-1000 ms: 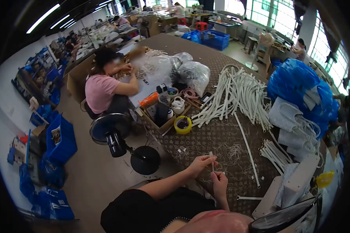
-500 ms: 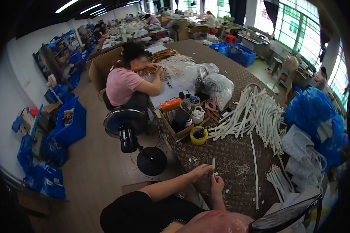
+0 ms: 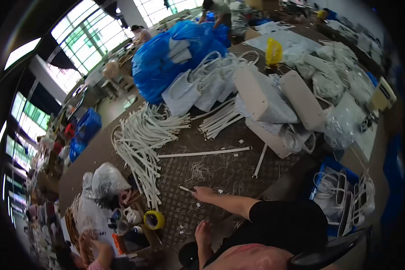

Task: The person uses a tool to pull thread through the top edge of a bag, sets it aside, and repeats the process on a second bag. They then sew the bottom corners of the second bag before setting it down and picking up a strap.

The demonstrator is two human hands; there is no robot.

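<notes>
Stretched out over the brown patterned table, my right hand [image 3: 204, 194] is closed on a short pale strip [image 3: 184, 188], whose end sticks out past the fingers. What exactly the strip is cannot be made out. My left hand [image 3: 203, 231] is nearer my body, fingers extended, with nothing visible in it. Loose white threads [image 3: 201, 172] and small white scraps lie around the right hand. Beyond it, a long white strap [image 3: 204, 153] lies across the table, beside a big heap of white straps [image 3: 141, 139].
Yellow tape roll [image 3: 154, 220] and a box of supplies stand at lower left, near a co-worker's hands [image 3: 87, 243]. White bags [image 3: 263, 96] and a blue plastic sack [image 3: 166, 60] are piled at the far side. A blue crate [image 3: 333, 164] of white handles stands right.
My view has swung to the right. My hands, close together before, are now apart; the right reaches out over the threads with the strip, and the left is nearer my body.
</notes>
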